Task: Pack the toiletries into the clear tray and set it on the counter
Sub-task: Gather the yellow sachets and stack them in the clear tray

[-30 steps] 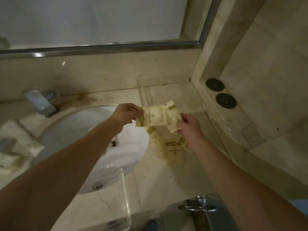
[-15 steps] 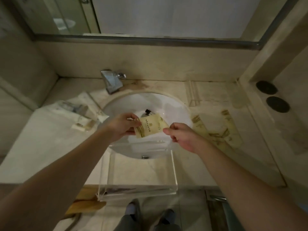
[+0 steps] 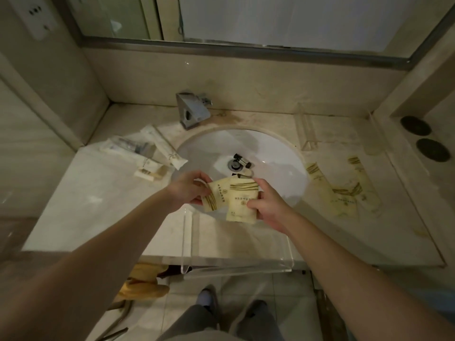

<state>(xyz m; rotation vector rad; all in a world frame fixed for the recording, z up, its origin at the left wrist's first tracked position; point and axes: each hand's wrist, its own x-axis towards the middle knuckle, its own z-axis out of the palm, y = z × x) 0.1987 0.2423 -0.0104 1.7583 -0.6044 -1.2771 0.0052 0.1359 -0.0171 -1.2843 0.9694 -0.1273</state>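
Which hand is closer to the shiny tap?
Left. The left hand is in front of the tap, over the sink's left side. The right hand is farther right and nearer the person.

Bare forearms, no sleeves; grey trousers; dark shoes

Dim, warm-toned light is filling the scene. The white sink basin is reflecting the brightest patch near centre, with glare on the mirror at 12 o'clock. Wide-angle distortion is bending edges at 3 and 9 o'clock; corners are darkening and softening.
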